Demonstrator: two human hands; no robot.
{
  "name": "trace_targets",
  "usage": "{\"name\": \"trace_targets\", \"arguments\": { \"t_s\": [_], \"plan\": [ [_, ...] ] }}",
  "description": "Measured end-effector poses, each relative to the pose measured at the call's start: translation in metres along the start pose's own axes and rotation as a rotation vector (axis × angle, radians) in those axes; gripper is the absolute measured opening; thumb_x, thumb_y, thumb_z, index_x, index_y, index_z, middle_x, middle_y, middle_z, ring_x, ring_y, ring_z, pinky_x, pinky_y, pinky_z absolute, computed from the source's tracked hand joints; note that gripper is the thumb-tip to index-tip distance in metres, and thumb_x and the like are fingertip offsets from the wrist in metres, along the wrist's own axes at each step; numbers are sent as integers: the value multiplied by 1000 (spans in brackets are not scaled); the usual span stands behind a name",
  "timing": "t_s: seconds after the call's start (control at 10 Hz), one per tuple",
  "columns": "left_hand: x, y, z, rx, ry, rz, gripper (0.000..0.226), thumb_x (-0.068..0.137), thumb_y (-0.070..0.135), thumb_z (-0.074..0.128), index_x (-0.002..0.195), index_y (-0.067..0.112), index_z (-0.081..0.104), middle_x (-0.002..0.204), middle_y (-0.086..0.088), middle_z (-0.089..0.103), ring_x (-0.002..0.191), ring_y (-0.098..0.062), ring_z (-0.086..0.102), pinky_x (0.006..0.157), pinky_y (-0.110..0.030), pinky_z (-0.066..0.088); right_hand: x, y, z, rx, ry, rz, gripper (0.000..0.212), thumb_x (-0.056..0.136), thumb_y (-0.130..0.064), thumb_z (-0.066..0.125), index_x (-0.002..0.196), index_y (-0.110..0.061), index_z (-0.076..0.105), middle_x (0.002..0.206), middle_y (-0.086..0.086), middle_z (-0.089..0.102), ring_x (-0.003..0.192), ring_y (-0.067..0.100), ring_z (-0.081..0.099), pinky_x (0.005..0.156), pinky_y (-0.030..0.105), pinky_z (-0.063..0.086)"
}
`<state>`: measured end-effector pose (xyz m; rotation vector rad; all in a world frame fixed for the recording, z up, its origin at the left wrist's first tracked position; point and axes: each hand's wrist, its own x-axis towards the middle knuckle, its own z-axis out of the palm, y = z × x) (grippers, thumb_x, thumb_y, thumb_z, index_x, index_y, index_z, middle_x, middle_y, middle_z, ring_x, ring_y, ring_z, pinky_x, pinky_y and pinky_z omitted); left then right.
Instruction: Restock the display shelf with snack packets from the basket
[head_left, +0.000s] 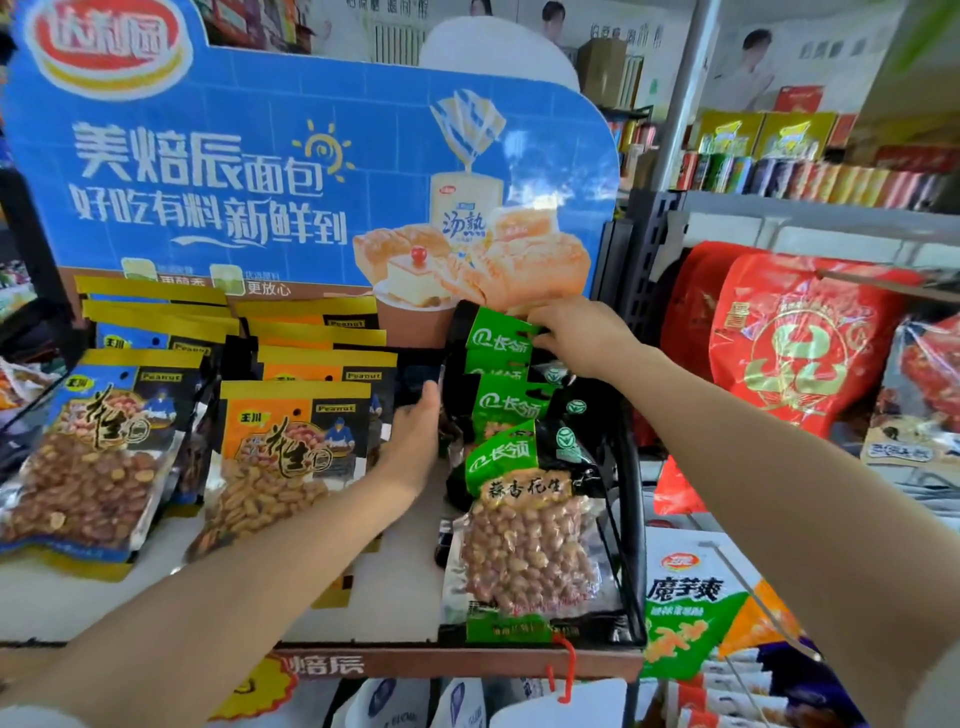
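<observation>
Head view, four green packets (498, 452) stacked, right hand (576, 338) pinching the rearmost, left hand (415, 436) flat alongside.

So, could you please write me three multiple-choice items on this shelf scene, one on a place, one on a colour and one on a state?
1. Where is the row of green-topped peanut packets?
A. right end of the shelf
B. left end
C. floor

2. What colour is the big bag to the right of the shelf?
A. blue
B. red
C. white

3. What is the right hand doing?
A. hanging idle
B. pinching the rearmost green-topped packet
C. holding a can

Answers: 1 A, the row stands at the right end; 2 B, it is red with gold print; 3 B, fingers close on the packet's top.
</observation>
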<state>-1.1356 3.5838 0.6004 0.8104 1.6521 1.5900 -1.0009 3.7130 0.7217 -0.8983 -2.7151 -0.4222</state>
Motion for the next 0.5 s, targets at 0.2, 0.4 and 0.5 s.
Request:
{"name": "trace_targets", "arguments": {
  "t_s": [0.2,0.4,0.5],
  "plan": [
    [-4,-4,10,-93,-237,-49,73,87,67,13,147,25,12,148,8,24,142,-14,15,115,-34,10,3,5,-6,5,-22,6,29,95,-19,48,122,-21,58,121,10,62,108,32,55,79,38,48],
    [86,-83,-33,-25,-275,4,102,37,98,45,117,37,60,151,4,33,134,-17,39,114,-44,25,0,1,-7,91,-50,54,27,90,-22,51,114,-11,60,115,13,63,103,34,58,77,38,50],
    [15,-22,-20,26,-344,0,78,70,82,42,135,38,43,152,6,32,137,-14,32,116,-40,19,-5,-8,-8,138,49,59,41,91,-28,51,130,-15,50,129,10,55,111,33,55,83,43,53]
  ]
}}
